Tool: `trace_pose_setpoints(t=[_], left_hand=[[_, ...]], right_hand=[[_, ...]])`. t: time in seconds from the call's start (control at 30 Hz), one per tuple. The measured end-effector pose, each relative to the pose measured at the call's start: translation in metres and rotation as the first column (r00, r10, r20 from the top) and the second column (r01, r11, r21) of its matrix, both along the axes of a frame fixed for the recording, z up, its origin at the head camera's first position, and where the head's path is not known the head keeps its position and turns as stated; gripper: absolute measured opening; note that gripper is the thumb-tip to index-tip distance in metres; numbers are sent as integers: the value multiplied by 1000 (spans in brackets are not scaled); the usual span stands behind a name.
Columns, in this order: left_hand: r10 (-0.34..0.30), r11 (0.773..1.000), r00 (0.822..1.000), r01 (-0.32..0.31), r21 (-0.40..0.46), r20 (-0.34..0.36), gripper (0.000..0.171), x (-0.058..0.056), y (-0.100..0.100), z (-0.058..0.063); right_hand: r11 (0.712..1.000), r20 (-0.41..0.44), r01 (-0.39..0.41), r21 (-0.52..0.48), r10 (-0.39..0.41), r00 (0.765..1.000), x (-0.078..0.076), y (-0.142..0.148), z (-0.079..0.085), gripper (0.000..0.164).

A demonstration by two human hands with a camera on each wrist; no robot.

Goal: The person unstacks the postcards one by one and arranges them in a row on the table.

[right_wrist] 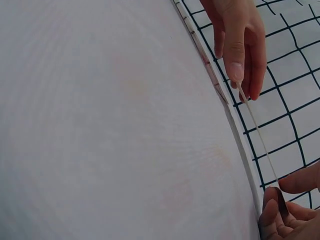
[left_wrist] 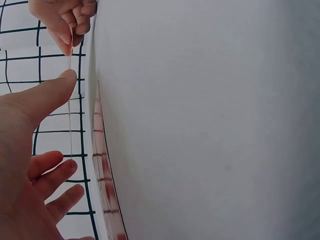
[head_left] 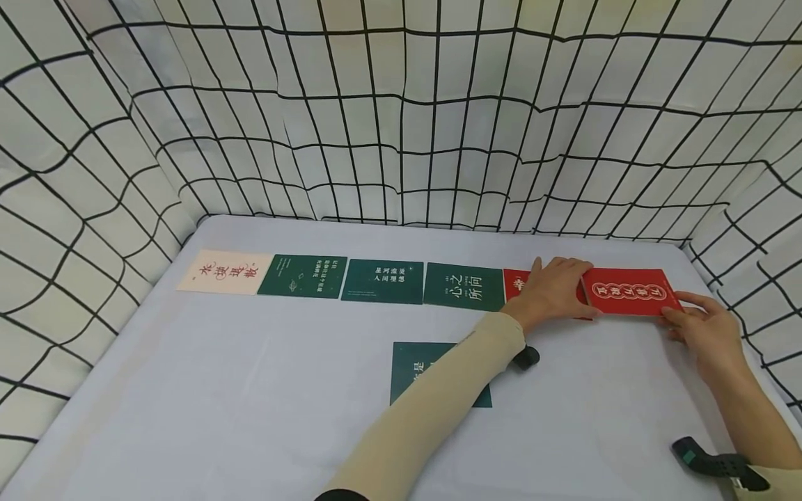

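Observation:
Between both hands is a red card (head_left: 629,292) with pale lettering, printed side up. My left hand (head_left: 551,289) grips its left end, thumb at the near corner and fingers at the far one. At the right end, my right hand (head_left: 708,327) pinches the near corner between thumb and fingers. In both wrist views the card shows edge-on, as a thin line, held above the white surface. A second red card (head_left: 515,284) lies partly hidden under the left hand. Left of it runs a row: a green card (head_left: 438,285), a teal card (head_left: 382,282), another green card (head_left: 303,276) and a pale pink card (head_left: 219,272).
A separate dark green card (head_left: 410,358) lies nearer me, partly covered by the left sleeve (head_left: 432,396). The white table (head_left: 219,390) is bordered by white walls with a black grid (head_left: 401,125) at the back and sides. A black wrist strap (head_left: 714,463) sits on the right wrist.

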State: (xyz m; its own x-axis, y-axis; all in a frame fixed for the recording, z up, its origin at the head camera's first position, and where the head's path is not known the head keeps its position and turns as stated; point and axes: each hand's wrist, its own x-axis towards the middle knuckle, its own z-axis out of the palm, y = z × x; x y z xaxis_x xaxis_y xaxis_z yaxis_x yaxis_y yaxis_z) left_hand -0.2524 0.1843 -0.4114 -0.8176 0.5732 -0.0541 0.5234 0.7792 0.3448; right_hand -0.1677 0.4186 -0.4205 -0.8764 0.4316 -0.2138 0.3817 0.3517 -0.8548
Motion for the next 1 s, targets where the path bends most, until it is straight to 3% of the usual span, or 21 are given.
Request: trace_pose_setpoints(t=[0.17, 0.3, 0.4, 1.0], left_hand=[[-6, 1000, 1000, 6, -3, 11, 88, 0, 1, -2], [-5, 1000, 1000, 6, -21, 28, 89, 0, 3, -3], [2, 999, 999, -1, -33, 38, 90, 0, 3, -3], [15, 998, 999, -12, -65, 39, 89, 1, 8, -3]], right_hand=[[991, 35, -8, 137, 3, 999, 1, 0, -1, 70], [962, 73, -34, 272, 14, 997, 3, -2, -2, 66], [946, 89, -49, 319, 22, 996, 2, -4, -2, 63], [939, 125, -82, 333, 42, 991, 3, -1, -2, 65]])
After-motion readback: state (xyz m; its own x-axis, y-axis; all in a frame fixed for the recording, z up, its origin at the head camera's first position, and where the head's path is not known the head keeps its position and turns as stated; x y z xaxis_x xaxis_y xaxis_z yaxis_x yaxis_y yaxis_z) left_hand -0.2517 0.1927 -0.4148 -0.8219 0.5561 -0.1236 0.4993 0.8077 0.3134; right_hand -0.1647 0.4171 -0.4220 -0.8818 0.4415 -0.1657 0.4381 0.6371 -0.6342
